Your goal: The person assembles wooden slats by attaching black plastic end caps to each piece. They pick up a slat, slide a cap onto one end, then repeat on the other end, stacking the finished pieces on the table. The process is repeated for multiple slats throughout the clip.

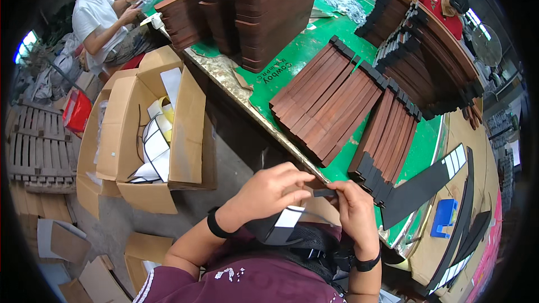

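Observation:
My right hand (357,213) is closed, thumb and fingers pinching the end of a black strip (324,193) over my lap. Just to its left is my left hand (272,191), fingers curled inward; what sits between them is too small to make out. Beneath the left hand lies a black piece with a white patch (288,217), partly hidden by that hand. In front of both hands, brown wooden slats with black ends (328,101) lie in rows on the green table (261,87). A nearer group of slats (387,134) lies beside them.
Tall brown stacks (275,17) stand at the table's back. An open cardboard box (188,129) with white and black scraps is at left. A black sheet (424,188) and blue holder (444,217) lie right. One person (101,22) sits left; another (432,3) is far right.

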A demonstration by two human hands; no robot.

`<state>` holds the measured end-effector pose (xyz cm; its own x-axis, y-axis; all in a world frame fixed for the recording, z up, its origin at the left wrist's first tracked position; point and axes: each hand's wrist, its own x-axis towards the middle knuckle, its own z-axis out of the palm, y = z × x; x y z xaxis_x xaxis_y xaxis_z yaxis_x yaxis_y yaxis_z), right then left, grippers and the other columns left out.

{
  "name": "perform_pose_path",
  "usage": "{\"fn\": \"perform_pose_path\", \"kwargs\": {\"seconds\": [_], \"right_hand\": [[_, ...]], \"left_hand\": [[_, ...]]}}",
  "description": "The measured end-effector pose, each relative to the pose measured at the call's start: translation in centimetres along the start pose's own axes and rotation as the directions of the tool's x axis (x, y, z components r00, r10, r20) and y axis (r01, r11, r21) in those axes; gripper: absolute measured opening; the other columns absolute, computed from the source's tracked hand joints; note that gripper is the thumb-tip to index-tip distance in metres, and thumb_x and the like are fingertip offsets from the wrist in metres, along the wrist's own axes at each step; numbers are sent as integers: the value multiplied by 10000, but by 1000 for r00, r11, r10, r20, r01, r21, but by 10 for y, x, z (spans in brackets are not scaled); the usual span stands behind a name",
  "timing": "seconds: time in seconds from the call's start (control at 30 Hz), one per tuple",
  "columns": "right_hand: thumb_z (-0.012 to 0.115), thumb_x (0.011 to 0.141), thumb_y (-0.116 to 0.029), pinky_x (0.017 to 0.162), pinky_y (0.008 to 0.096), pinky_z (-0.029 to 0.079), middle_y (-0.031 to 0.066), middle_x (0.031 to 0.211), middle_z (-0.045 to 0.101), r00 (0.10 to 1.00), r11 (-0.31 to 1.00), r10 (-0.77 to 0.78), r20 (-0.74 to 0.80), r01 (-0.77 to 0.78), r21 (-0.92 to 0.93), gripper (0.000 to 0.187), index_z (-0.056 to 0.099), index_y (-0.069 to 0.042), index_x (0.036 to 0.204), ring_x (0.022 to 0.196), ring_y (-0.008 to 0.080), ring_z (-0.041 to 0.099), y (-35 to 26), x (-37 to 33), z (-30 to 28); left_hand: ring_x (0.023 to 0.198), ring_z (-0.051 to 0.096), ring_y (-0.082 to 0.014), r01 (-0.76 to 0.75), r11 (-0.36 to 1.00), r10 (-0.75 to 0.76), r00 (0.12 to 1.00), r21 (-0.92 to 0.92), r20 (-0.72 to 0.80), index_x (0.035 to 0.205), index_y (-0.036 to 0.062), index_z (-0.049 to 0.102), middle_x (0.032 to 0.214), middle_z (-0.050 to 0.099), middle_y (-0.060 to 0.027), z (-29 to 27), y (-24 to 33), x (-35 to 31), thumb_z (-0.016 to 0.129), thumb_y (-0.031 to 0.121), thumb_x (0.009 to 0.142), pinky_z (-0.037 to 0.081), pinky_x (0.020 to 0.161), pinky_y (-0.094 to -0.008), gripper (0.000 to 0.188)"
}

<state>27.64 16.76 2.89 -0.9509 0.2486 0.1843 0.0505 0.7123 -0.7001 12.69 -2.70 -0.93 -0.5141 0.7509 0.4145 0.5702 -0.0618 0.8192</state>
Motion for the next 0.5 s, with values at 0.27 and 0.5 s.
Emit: {"fn": "perform_pose_path", "kwargs": {"seconds": [0.27, 0.5], "right_hand": [[692, 787, 67, 726, 412, 559, 104, 960, 723, 938, 925, -347, -5, 341, -168, 326, 720, -58, 1087, 838, 300, 718, -2, 11, -11], [689, 903, 14, 840, 398, 553, 121, 1064, 746, 938, 934, -348, -5, 347, 87, 274, 707, -41, 1171, 961, 301, 720, 8, 18, -8]], "left_hand": [[854, 731, -268, 248, 911, -158, 948, -329, 277, 1152, -27, 775, 1005, 752, -134, 19, -3, 0, 734, 170, 1015, 575, 761, -361, 243], [818, 703, -209, 264, 833, -120, 944, -485, 308, 1142, -23, 765, 929, 715, -120, 19, -9, 4, 769, 165, 985, 557, 745, -348, 245]]}}
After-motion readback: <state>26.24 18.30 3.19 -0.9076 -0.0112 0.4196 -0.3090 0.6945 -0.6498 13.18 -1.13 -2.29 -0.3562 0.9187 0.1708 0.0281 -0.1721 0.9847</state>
